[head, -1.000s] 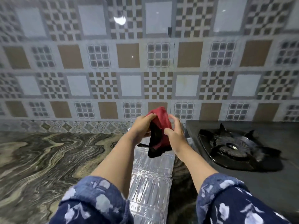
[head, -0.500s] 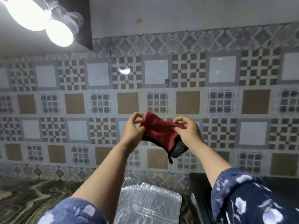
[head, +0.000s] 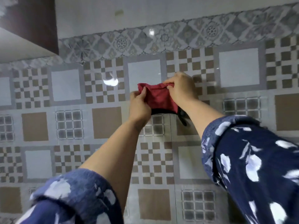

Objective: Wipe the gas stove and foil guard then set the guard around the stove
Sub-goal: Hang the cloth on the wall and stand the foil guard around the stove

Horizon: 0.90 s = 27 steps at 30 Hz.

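Observation:
A red cloth with a black lower edge and a short black strap is held up high against the tiled wall. My left hand pinches its left side. My right hand grips its top right corner, close to the vertical tile joint. Both arms reach up and forward, with blue flowered sleeves pushed back. The gas stove and the foil guard are out of view.
The patterned tiled wall fills the view, with a floral border strip above it. A dark cabinet hangs at the top left. The counter lies below the frame.
The view has tilted upward, so stove, foil guard and counter have dropped out of sight. Both hands have lifted the red cloth higher up the wall and spread it between them.

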Tool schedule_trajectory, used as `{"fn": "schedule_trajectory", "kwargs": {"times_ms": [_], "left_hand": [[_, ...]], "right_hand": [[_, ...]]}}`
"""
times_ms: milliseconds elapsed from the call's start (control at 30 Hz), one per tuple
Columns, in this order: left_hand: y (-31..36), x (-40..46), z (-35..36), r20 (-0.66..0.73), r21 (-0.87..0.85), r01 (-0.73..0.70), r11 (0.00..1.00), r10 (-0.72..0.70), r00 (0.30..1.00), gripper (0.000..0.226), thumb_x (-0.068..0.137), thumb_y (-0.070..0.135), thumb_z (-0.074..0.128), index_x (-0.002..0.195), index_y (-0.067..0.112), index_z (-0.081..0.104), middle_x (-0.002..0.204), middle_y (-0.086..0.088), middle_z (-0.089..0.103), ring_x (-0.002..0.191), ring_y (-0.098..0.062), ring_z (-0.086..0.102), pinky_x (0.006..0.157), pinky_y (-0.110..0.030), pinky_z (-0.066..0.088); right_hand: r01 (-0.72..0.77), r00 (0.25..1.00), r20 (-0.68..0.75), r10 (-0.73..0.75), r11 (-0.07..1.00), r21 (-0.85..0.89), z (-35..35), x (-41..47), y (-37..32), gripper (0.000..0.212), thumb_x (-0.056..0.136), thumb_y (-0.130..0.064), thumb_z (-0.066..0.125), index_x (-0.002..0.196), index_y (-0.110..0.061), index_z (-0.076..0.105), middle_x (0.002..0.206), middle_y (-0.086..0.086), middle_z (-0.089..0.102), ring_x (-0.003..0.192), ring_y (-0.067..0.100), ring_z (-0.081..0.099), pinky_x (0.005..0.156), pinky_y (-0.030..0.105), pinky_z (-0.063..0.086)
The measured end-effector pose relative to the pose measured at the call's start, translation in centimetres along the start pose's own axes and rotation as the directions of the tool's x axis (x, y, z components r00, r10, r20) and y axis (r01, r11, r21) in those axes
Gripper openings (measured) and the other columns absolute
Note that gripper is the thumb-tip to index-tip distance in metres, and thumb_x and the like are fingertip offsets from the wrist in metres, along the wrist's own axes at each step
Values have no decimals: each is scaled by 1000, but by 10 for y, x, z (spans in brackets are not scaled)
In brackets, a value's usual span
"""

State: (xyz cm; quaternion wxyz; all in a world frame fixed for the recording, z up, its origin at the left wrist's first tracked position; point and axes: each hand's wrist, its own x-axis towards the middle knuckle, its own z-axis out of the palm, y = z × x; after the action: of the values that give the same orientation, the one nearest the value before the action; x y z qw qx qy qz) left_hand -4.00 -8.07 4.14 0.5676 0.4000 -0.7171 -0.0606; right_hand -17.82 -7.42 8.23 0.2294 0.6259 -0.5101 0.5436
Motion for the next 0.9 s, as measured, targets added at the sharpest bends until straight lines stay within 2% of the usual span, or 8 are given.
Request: {"fn": "schedule_trajectory", "kwargs": {"times_ms": [100,200,300,400,533,633,733,900], "left_hand": [[-16,8,6,37,151,-20,988,15,999,64,92,-6,36,150,18,23,142,-9,30,125,-22,42,109,-20,25],[-30,-4,10,73,117,-26,993,17,997,58,97,3,39,150,20,23,130,-4,35,116,-19,45,98,-17,32],[-31,-21,11,96,103,-6,995,-4,995,50,99,8,37,147,18,30,126,-5,41,112,-18,48,92,-16,31],[-28,-39,6,122,148,33,988,-52,991,48,98,8,37,146,17,35,137,-9,43,123,-24,47,101,-26,35],[-23,-80,-17,187,197,100,975,-137,973,43,97,16,35,138,23,46,138,-7,46,120,-24,51,97,-33,43],[-19,-127,-40,274,309,171,935,-260,926,42,92,13,38,130,25,53,136,-6,51,115,-25,56,97,-42,49],[-14,-180,-66,419,392,233,890,-398,816,42,90,8,39,124,23,59,134,-9,56,117,-29,56,100,-44,48],[-19,-277,-121,485,442,301,845,-508,712,39,90,3,43,121,15,63,133,-8,59,124,-23,53,113,-39,35]], "right_hand": [[-67,997,-34,70,994,83,18,-9,9,18,88,-14,58,99,-7,72,87,1,59,77,17,55,81,41,51],[-57,998,-8,59,986,154,24,-33,14,20,91,-8,58,104,-2,71,98,14,61,87,26,54,85,26,43],[-89,995,-18,93,983,163,24,-50,14,27,90,-4,58,116,-8,68,93,11,53,87,26,52,89,32,45],[-151,983,123,135,980,130,23,-67,15,41,92,-4,53,130,-18,58,115,16,53,104,32,50,96,31,40],[-137,973,164,162,979,-154,6,-106,9,54,91,-11,59,139,-31,47,145,6,40,129,32,34,107,45,31],[-133,956,231,180,970,-206,-15,-147,-8,52,89,-14,61,137,-31,50,146,8,39,132,33,30,105,49,31],[-141,873,413,259,946,-293,-42,-193,-38,37,93,-25,57,129,-33,57,135,2,49,125,28,37,98,42,32],[-253,591,731,342,939,-234,-67,-279,-94,27,90,-28,63,117,-28,65,136,-1,56,126,28,48,108,48,35]]}}
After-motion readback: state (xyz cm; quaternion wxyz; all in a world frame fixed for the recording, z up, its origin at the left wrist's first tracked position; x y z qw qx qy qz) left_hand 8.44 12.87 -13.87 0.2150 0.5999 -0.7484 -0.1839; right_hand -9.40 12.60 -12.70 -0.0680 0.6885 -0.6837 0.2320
